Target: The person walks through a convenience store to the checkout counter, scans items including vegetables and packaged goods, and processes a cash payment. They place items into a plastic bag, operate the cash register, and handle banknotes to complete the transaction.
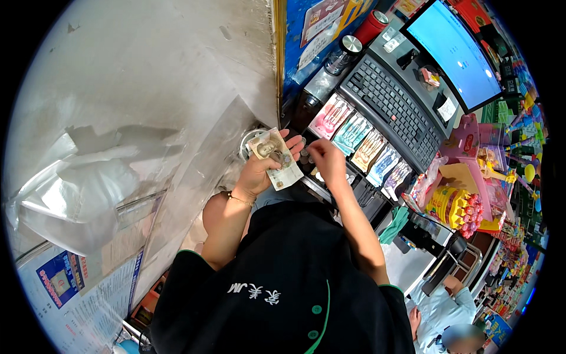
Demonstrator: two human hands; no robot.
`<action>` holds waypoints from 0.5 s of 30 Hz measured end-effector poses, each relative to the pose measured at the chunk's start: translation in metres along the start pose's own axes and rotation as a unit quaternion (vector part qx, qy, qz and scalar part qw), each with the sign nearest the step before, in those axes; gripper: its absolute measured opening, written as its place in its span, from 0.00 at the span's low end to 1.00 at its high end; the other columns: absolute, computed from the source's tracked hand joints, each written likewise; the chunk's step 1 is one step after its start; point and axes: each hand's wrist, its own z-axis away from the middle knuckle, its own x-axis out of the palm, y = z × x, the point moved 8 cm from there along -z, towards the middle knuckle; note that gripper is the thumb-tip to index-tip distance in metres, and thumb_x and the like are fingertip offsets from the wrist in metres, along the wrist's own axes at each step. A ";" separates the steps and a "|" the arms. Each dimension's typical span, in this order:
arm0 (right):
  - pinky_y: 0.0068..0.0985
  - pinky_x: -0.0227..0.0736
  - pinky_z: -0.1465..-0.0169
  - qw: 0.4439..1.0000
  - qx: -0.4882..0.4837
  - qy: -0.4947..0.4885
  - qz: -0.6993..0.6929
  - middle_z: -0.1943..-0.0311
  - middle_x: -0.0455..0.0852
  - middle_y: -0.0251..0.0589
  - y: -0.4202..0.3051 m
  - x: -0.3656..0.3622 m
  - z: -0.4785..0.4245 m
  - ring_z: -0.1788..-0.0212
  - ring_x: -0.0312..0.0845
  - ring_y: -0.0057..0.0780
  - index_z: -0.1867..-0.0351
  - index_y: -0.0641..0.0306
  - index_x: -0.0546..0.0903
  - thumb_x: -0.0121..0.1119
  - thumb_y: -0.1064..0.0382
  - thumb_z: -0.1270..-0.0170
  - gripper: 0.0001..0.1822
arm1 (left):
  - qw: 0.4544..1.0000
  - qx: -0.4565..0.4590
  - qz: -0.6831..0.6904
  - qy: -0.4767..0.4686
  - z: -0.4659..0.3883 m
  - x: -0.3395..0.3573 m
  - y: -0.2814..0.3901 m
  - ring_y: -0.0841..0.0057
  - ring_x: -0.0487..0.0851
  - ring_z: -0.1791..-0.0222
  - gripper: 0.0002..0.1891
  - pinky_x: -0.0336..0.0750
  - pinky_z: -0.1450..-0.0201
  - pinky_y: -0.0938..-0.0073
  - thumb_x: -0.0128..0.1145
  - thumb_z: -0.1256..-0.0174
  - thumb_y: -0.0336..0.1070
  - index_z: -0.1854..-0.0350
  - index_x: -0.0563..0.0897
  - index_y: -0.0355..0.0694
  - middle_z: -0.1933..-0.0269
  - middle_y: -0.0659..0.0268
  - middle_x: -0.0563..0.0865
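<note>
My left hand [256, 170] holds a pale green-brown banknote [283, 163] across its palm, the thumb pressing on it. A few coins may lie beside its fingertips, but they are too small to make out. My right hand [329, 161] is bent over the coin section of an open cash drawer, its fingers drawn together; what they hold, if anything, is hidden. Loose coins [319, 176] lie below those fingers. Farther back in the drawer, clips press down on stacks of pink notes [331, 116], green notes [352, 132], brown notes [368, 150] and bluish notes [384, 168].
Behind the drawer sit a black keyboard [393, 106] and a lit monitor [455, 53]. A glass jar [340, 57] and a red flask [371, 26] stand by the blue panel. Lollipops [455, 212] fill a display at right. Another person [446, 309] is at lower right. Plastic bags [84, 190] lie left.
</note>
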 end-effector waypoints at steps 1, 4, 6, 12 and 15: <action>0.24 0.76 0.65 0.992 0.041 0.006 -0.120 0.69 0.89 0.39 0.001 -0.009 0.000 0.70 0.83 0.27 0.61 0.65 0.84 0.66 0.70 0.38 0.06 | 1.000 -0.006 0.004 -0.009 -0.001 0.003 -0.002 0.48 0.67 0.28 0.41 0.64 0.26 0.51 0.44 0.52 0.18 0.26 0.60 0.33 0.29 0.39 0.67; 0.17 0.75 0.63 0.947 0.080 -0.033 -0.308 0.67 0.89 0.37 -0.043 -0.030 0.003 0.67 0.81 0.16 0.58 0.69 0.83 0.65 0.72 0.35 0.06 | 0.997 -0.038 0.054 -0.029 -0.002 0.011 -0.010 0.53 0.69 0.29 0.32 0.65 0.26 0.52 0.43 0.38 0.24 0.27 0.60 0.31 0.30 0.44 0.70; 0.16 0.75 0.62 0.925 0.070 -0.071 -0.366 0.64 0.89 0.38 -0.077 -0.029 0.006 0.67 0.81 0.17 0.58 0.69 0.83 0.65 0.72 0.36 0.06 | 0.985 -0.087 0.143 -0.043 -0.007 0.012 -0.024 0.54 0.72 0.31 0.27 0.67 0.27 0.52 0.42 0.27 0.33 0.27 0.62 0.31 0.30 0.47 0.71; 0.20 0.75 0.63 0.963 0.090 0.106 -0.232 0.69 0.88 0.39 -0.025 -0.081 0.015 0.67 0.83 0.21 0.59 0.73 0.84 0.57 0.65 0.28 0.10 | 0.981 -0.133 0.133 0.039 -0.019 0.029 -0.050 0.54 0.75 0.34 0.26 0.73 0.33 0.55 0.40 0.20 0.52 0.29 0.67 0.40 0.32 0.50 0.74; 0.25 0.74 0.63 0.983 0.161 0.068 -0.062 0.71 0.87 0.43 0.049 -0.111 0.050 0.68 0.84 0.30 0.64 0.70 0.84 0.59 0.67 0.32 0.08 | 0.987 -0.123 0.087 0.063 -0.026 0.011 -0.053 0.54 0.75 0.33 0.24 0.72 0.31 0.54 0.40 0.19 0.48 0.30 0.67 0.40 0.32 0.49 0.74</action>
